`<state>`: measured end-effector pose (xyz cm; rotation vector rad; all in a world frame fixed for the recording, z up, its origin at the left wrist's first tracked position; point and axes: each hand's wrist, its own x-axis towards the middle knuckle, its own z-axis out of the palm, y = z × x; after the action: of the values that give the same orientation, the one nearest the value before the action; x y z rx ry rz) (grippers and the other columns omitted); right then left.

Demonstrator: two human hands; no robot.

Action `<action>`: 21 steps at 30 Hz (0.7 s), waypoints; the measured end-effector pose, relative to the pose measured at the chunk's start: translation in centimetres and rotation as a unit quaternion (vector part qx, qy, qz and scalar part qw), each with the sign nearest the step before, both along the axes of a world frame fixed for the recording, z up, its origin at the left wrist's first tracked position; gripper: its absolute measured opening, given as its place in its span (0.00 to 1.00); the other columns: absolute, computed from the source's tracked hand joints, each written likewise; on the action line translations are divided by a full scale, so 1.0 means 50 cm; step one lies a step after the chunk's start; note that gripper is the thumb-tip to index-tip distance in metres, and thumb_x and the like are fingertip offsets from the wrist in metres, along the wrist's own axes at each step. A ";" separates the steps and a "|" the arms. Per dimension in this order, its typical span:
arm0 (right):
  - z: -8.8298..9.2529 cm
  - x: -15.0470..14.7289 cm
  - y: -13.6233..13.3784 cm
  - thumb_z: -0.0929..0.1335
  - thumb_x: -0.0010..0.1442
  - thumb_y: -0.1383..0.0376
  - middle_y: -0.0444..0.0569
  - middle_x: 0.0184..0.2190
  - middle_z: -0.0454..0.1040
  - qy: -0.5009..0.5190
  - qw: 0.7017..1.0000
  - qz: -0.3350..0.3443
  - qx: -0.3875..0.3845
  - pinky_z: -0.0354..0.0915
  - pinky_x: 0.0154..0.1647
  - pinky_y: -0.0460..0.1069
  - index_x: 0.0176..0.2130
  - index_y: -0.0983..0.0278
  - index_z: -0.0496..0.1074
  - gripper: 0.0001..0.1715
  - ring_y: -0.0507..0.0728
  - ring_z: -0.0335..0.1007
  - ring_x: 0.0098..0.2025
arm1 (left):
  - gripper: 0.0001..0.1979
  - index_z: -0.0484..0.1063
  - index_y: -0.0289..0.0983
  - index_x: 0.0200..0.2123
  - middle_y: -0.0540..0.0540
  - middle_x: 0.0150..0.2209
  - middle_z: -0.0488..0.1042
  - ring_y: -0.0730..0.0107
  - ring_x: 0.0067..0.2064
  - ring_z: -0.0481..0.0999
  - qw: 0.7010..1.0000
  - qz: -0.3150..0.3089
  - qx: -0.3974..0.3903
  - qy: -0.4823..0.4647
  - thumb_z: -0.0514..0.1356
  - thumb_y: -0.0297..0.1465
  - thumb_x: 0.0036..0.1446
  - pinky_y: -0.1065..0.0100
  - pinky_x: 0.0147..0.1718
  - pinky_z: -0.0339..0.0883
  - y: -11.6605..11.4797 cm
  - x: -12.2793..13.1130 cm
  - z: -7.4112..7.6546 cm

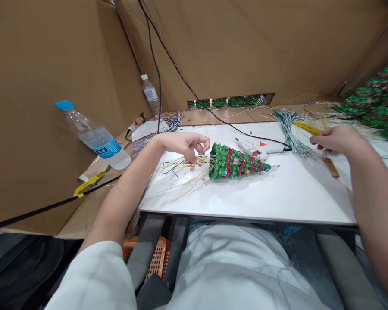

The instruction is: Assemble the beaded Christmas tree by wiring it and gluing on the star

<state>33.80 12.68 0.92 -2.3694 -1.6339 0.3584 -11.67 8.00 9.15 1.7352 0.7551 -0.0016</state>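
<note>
A small green beaded Christmas tree with red garland lies on its side on the white tabletop, its tip to the right. Yellow, white and dark green wires trail out of its base to the left. Over these wires is my left hand, fingers bent and apart. My right hand is curled beside a yellow bundle and a sheaf of green and white wires; what its fingers hold is hidden. A brown wooden stick shows just below it.
Behind the tree lies a white glue gun with a black cord. Two water bottles, the nearer one and a farther one, are at the left. More green trees stand at the right. Cardboard walls surround the table.
</note>
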 end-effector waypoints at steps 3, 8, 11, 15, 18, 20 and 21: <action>0.006 -0.007 -0.003 0.68 0.53 0.55 0.51 0.29 0.78 0.003 0.999 -0.031 -0.043 0.67 0.31 0.52 0.30 0.64 0.76 0.14 0.57 0.70 0.26 | 0.17 0.60 0.38 0.33 0.56 0.28 0.69 0.75 0.25 0.76 1.000 -0.002 0.002 0.001 0.66 0.20 0.44 0.78 0.20 0.64 0.000 0.000 0.000; 0.010 -0.009 -0.003 0.68 0.55 0.54 0.51 0.31 0.78 -0.001 0.998 -0.034 -0.055 0.67 0.32 0.52 0.30 0.64 0.76 0.15 0.57 0.70 0.28 | 0.18 0.60 0.38 0.33 0.55 0.27 0.69 0.73 0.26 0.77 1.000 -0.009 -0.004 -0.008 0.67 0.22 0.46 0.76 0.22 0.70 0.000 -0.002 -0.001; 0.008 -0.007 0.000 0.68 0.55 0.54 0.51 0.29 0.77 -0.002 0.997 -0.029 -0.067 0.67 0.32 0.52 0.28 0.64 0.75 0.16 0.57 0.70 0.27 | 0.18 0.60 0.38 0.33 0.55 0.28 0.70 0.74 0.25 0.77 1.000 -0.009 -0.006 -0.006 0.68 0.23 0.46 0.76 0.23 0.71 0.000 -0.001 0.000; 0.008 -0.005 0.000 0.68 0.54 0.54 0.51 0.27 0.77 0.002 0.998 -0.026 -0.059 0.66 0.30 0.51 0.27 0.64 0.75 0.16 0.55 0.69 0.24 | 0.19 0.61 0.38 0.32 0.55 0.27 0.69 0.70 0.26 0.78 1.000 -0.006 -0.009 -0.001 0.69 0.23 0.45 0.73 0.23 0.73 -0.002 0.002 0.003; 0.003 -0.001 0.001 0.68 0.52 0.54 0.51 0.28 0.77 0.016 0.998 -0.032 -0.050 0.67 0.29 0.51 0.28 0.64 0.75 0.15 0.55 0.68 0.22 | 0.20 0.61 0.38 0.32 0.55 0.26 0.70 0.71 0.24 0.78 1.000 -0.005 -0.008 -0.003 0.71 0.24 0.44 0.76 0.21 0.70 -0.004 0.003 0.005; -0.005 0.006 0.004 0.69 0.50 0.54 0.51 0.25 0.77 0.017 0.999 -0.025 -0.035 0.67 0.27 0.52 0.26 0.64 0.75 0.15 0.56 0.68 0.21 | 0.20 0.61 0.38 0.32 0.54 0.26 0.71 0.72 0.23 0.77 1.000 -0.011 -0.003 -0.007 0.72 0.26 0.45 0.77 0.20 0.68 -0.003 0.002 0.005; -0.009 0.011 0.006 0.69 0.49 0.55 0.52 0.23 0.76 0.013 1.000 -0.004 -0.011 0.66 0.25 0.53 0.24 0.64 0.74 0.15 0.56 0.68 0.19 | 0.20 0.61 0.38 0.32 0.54 0.25 0.72 0.72 0.23 0.77 1.000 -0.015 -0.001 -0.009 0.72 0.27 0.46 0.77 0.20 0.68 -0.002 0.001 0.005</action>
<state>34.34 13.00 0.46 -2.3750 -1.6177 0.4056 -11.63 7.91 9.42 1.7423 0.7170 -0.0071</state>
